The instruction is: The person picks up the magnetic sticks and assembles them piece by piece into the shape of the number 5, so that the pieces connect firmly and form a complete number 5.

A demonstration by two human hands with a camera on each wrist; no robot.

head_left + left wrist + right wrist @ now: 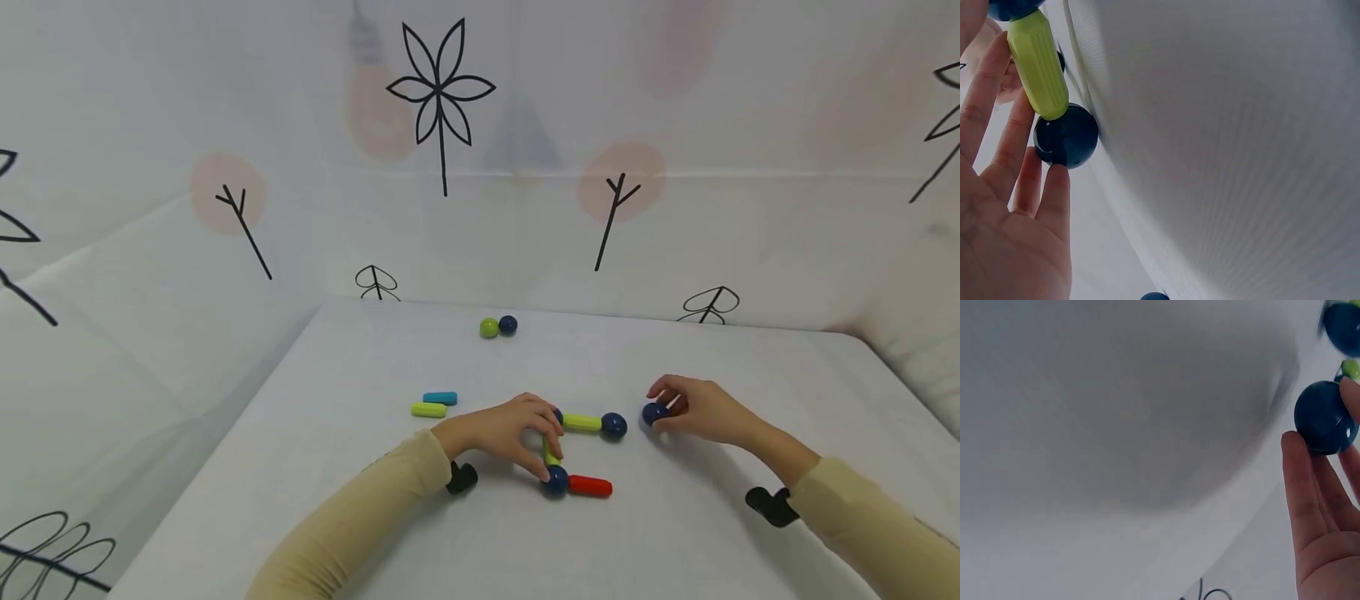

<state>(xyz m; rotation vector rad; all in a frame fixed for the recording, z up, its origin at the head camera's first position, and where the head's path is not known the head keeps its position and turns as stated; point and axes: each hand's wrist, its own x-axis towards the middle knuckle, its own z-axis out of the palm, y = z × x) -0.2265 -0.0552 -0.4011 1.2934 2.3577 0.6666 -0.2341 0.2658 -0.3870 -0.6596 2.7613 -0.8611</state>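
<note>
My left hand (512, 430) holds a joined build of dark blue balls and ribbed rods on the table. Its thumb lies at the near blue ball (555, 482); its other fingers reach over the upright yellow-green rod (1039, 65) to the far ball (1067, 136). A red rod (590, 486) sticks out rightward from the near ball. From the far ball, another yellow-green rod (582, 422) runs right to a blue end ball (613, 427). Apart from the build, my right hand (705, 410) pinches a loose blue ball (1325, 417) between thumb and fingers.
Left of the build lie a light blue rod (440, 397) and a yellow-green rod (428, 410), side by side. Farther back, a green ball (489, 327) and a dark blue ball (508, 325) sit together. A patterned white cloth (517, 242) rises behind the white table (360, 350).
</note>
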